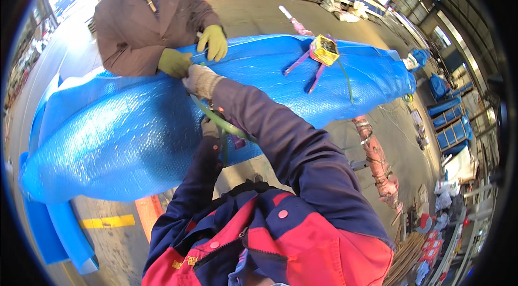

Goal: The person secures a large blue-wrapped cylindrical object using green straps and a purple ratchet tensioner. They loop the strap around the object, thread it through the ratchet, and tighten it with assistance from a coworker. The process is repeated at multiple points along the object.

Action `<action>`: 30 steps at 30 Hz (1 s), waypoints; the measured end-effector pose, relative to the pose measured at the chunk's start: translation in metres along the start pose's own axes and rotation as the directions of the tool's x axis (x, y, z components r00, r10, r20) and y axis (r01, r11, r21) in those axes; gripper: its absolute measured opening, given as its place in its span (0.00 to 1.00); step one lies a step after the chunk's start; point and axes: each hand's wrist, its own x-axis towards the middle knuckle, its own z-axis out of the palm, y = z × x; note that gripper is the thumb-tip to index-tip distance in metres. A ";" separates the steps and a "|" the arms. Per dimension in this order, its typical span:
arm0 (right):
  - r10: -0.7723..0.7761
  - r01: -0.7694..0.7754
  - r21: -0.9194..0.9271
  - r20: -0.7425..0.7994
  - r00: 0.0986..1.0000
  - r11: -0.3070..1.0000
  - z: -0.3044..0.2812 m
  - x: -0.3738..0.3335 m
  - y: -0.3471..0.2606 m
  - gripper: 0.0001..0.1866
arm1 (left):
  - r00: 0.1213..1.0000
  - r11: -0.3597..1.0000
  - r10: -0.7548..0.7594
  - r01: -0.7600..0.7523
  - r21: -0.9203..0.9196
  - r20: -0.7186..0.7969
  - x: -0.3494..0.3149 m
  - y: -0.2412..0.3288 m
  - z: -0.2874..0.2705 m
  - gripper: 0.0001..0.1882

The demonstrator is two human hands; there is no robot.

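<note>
A long bundle wrapped in shiny blue woven sheeting (129, 135) lies across in front of me. My right hand (200, 81), in a pale knit glove, is closed at its top, around the upper end of a green strap (216, 118). That strap hangs down my side of the bundle in a curve. Lower down, my gloved left hand (210, 127) is against the bundle's near side, its fingers mostly hidden. A masked co-worker stands opposite; their left-side green glove (175, 63) meets my right hand, and their other glove (213, 43) rests just above the sheeting.
On the bundle sits a yellow open box (324, 50) with dark small contents, beside purple straps (297, 62). A pinkish wrapped beam (377, 162) supports from below at right. Blue sheeting (70, 235) hangs at lower left. Blue racks (450, 124) and clutter line the right side.
</note>
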 end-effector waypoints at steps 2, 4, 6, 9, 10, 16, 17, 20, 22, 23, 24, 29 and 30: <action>-0.006 0.005 0.047 0.005 1.000 0.999 0.002 -0.044 -0.002 0.19 | 0.980 0.976 -0.197 0.197 -0.088 0.006 0.002 0.004 -0.002 0.10; -0.116 0.141 0.230 -0.119 0.986 0.963 -0.005 -0.077 0.011 0.20 | 0.991 0.983 -0.069 0.087 -0.159 0.117 0.004 0.005 -0.005 0.08; -0.014 0.024 0.604 -0.021 1.000 0.797 -0.023 -0.084 0.040 0.22 | 0.999 0.999 0.040 -0.039 0.034 -0.023 0.005 0.000 -0.006 0.03; 0.169 -0.028 0.690 -0.137 0.976 0.723 -0.053 -0.040 0.086 0.19 | 0.979 0.967 0.202 -0.194 0.164 -0.037 0.001 -0.011 0.002 0.04; 0.220 -0.078 0.711 -0.111 0.969 0.699 -0.057 -0.021 0.098 0.19 | 0.987 0.984 0.145 -0.137 0.115 -0.067 -0.001 -0.009 0.003 0.05; 0.180 -0.257 0.391 0.222 0.958 0.884 -0.047 0.041 0.062 0.20 | 0.984 0.955 0.161 -0.134 0.264 -0.082 -0.022 0.001 0.017 0.08; 0.078 -0.194 0.449 0.264 0.961 0.872 -0.044 0.035 0.042 0.17 | 0.968 0.922 0.241 -0.208 0.326 -0.065 -0.022 0.001 0.016 0.08; -0.194 -0.002 0.512 0.329 0.924 0.859 -0.047 -0.008 -0.009 0.12 | 0.933 0.822 0.354 -0.279 0.496 -0.063 -0.012 -0.014 0.006 0.09; -0.232 0.083 0.477 0.264 0.936 0.875 -0.037 -0.063 -0.024 0.11 | 0.891 0.807 0.450 -0.434 0.401 0.059 0.001 -0.029 -0.004 0.12; -0.298 0.113 0.583 0.232 0.926 0.804 -0.029 -0.094 -0.025 0.10 | 0.850 0.744 0.510 -0.512 0.428 0.130 0.005 -0.035 -0.011 0.12; -0.239 0.104 0.563 0.171 0.956 0.820 -0.017 -0.124 -0.024 0.10 | 0.836 0.777 0.517 -0.549 0.307 0.187 0.011 -0.038 -0.015 0.13; 0.001 -0.094 0.779 0.120 0.993 0.620 0.063 -0.222 0.012 0.11 | 0.907 0.999 0.040 -0.026 -0.040 0.418 0.001 0.000 -0.025 0.14; 0.006 -0.031 0.757 0.035 0.999 0.653 0.079 -0.226 0.023 0.11 | 0.974 0.986 -0.133 0.148 -0.072 0.184 -0.005 0.010 -0.016 0.23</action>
